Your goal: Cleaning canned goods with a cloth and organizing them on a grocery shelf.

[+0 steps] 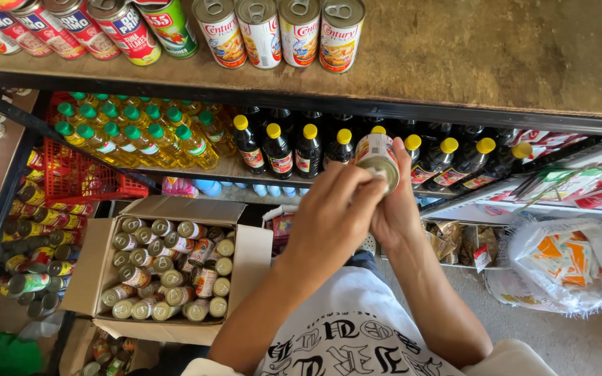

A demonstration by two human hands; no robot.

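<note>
Right hand (395,209) has its grip clenched around a small can (377,159), held up in front of the dark bottles (279,147). Left hand (332,212) lies over it, fingers touching the can's side. Below and left of the grip sits the open carton (175,268) of cans. Best to keep the can steady with 1 hand while the other works its surface.

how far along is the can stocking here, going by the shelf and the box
Done: a row of cans stands on the top shelf. In hand: both the left hand and right hand grip one can. Left: the cardboard box looks nearly full.
</note>
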